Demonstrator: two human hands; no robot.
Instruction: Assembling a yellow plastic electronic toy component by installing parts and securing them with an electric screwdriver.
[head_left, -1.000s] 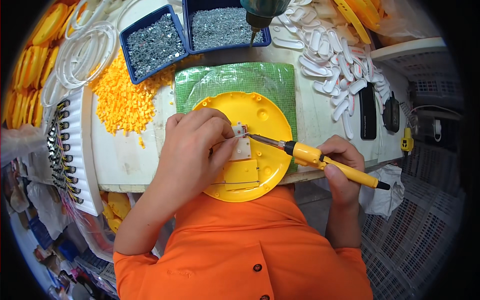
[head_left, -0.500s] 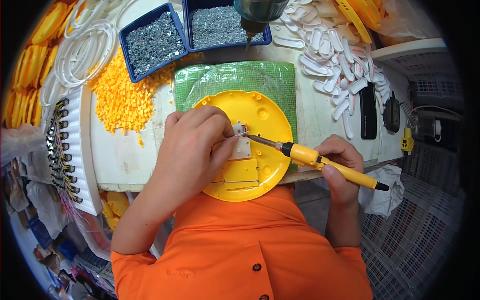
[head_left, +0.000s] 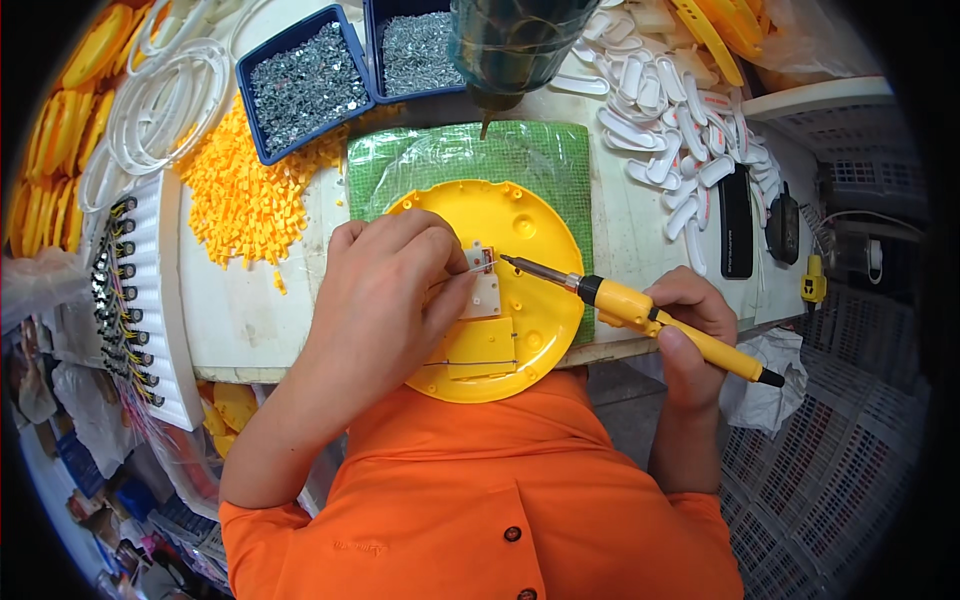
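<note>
Near bench edge (head_left: pixel 245 368) | left hand (head_left: pixel 390 265) pinching wire (head_left: pixel 487 266) | right hand (head_left: pixel 692 372) gripping soldering iron (head_left: pixel 620 302) | apparently soldering white module (head_left: pixel 486 299); next touch wants steadiness

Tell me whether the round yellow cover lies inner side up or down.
The round yellow cover lies inner side up: its pegs and small white plate face the camera.
</note>
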